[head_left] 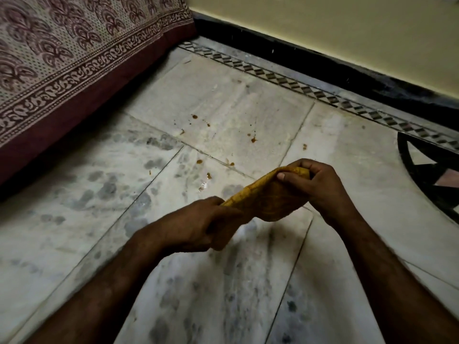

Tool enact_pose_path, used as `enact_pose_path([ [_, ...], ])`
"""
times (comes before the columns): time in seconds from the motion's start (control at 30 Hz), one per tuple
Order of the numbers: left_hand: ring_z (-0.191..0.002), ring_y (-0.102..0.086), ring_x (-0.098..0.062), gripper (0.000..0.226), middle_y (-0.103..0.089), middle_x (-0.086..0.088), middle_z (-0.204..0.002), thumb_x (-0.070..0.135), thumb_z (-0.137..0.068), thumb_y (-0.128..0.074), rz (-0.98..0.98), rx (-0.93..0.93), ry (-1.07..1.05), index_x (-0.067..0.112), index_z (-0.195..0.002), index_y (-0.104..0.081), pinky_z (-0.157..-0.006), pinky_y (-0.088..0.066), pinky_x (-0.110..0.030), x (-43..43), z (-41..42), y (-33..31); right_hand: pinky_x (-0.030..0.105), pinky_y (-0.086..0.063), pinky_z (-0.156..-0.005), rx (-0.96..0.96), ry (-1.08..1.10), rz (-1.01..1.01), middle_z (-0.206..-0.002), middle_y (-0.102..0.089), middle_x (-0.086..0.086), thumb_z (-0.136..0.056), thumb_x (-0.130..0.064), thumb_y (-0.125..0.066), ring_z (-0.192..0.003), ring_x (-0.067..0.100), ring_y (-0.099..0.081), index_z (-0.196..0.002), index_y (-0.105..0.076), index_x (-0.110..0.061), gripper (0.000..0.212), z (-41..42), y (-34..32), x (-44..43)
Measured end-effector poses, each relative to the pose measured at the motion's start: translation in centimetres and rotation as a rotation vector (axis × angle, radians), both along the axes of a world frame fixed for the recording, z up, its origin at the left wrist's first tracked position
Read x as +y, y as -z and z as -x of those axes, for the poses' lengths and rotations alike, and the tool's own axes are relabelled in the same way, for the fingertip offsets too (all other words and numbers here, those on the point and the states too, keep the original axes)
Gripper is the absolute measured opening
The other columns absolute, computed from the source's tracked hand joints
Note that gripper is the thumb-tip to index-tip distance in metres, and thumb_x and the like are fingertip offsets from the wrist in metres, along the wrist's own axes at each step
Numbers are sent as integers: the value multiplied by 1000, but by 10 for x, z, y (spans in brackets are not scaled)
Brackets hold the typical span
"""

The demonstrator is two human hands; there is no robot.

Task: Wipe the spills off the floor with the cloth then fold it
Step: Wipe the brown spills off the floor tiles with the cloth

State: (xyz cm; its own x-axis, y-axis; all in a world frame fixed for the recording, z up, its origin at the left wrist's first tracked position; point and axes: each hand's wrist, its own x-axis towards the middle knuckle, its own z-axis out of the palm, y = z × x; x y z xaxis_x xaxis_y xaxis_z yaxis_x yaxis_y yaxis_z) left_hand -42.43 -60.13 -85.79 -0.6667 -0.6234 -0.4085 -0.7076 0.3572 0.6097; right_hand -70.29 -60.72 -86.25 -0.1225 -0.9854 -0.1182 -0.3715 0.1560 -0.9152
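A yellow-orange cloth (265,199) hangs bunched in the air between both hands, above the marble floor (236,100). My left hand (198,224) grips its lower left end. My right hand (313,184) grips its upper right end, with the thumb pressed on the fabric. Several small brown spill drops (253,139) dot the floor beyond the hands, spread from about the middle tile down to a wet spot (203,186) near the cloth.
A bed with a patterned maroon cover (74,58) runs along the left. A yellow wall with a black skirting (323,60) crosses the back right. A black inlay pattern (432,170) lies in the floor at the right edge.
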Motion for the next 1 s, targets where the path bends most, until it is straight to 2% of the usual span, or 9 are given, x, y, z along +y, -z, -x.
enact_pose_path([
  [0.1,-104,-57,-7,86,-51,8,-135,9,-76,-59,-132,-18,-51,41,-151,-32,-74,-49,-12,-1,5,3,54,-61,-78,-7,8,-12,-84,-76,5,-81,-27,-83,-85,28,-73,-86,-76,-20,11,-4,0,1],
  [0.17,-92,-66,-10,91,-57,3,-134,-2,-78,-61,-269,68,-197,42,-152,-30,-76,-59,-27,-2,5,7,52,-62,-76,-27,8,-6,-83,-75,4,-80,-24,-84,-83,27,-73,-86,-75,-18,12,-8,-1,7],
  [0.33,-66,-57,-22,76,-64,-12,-94,-7,-75,-57,-532,527,-411,33,-139,-51,-53,-46,-31,-4,7,15,29,-52,-50,-87,-41,11,-75,-72,6,-79,-17,-86,-63,18,-70,-87,-74,-18,14,-45,9,47],
  [0.5,-66,-57,-18,50,-64,-8,-89,-4,-82,-56,-624,648,-536,16,-128,-57,-56,-45,-28,6,15,22,5,-45,-66,107,-126,186,-89,-61,-17,-81,-18,-79,-73,-9,-64,-108,-77,-16,28,-89,33,84],
  [0.63,-74,-64,-10,26,-68,4,-91,22,-96,-54,-609,604,-623,18,-122,-57,-59,-50,-24,15,28,18,9,-46,-69,184,-159,296,-90,-66,-10,-81,-24,-74,-77,-4,-60,-107,-76,-24,26,-102,41,97],
  [0.73,-109,-63,-8,66,-60,8,-133,35,-82,-63,-405,468,-682,33,-145,-42,-94,-55,-37,29,37,33,9,-45,-69,63,-264,286,-81,-70,-9,-82,-25,-71,-76,-3,-63,-86,-76,-20,8,-104,38,104],
  [0.83,-126,-51,-7,80,-43,15,-146,30,-76,-54,-363,455,-634,35,-152,-30,-107,-46,-37,42,46,32,23,-48,-66,-48,52,194,-78,-66,-7,-83,-40,-56,-75,7,-63,-73,-66,-27,19,-79,37,104],
  [0.9,-125,-53,-4,76,-46,23,-138,26,-79,-57,-442,550,-593,38,-149,-31,-106,-48,-34,45,50,32,26,-48,-74,83,159,216,-89,-62,-14,-87,-41,-53,-88,10,-60,-86,-63,-32,14,-64,38,99],
  [1.0,-118,-61,-10,62,-58,12,-134,25,-81,-66,-490,614,-645,34,-139,-47,-100,-53,-37,36,37,59,27,-45,-92,354,-16,205,-117,-59,-13,-94,-43,-51,-110,12,-56,-116,-63,-29,29,-61,65,87],
])
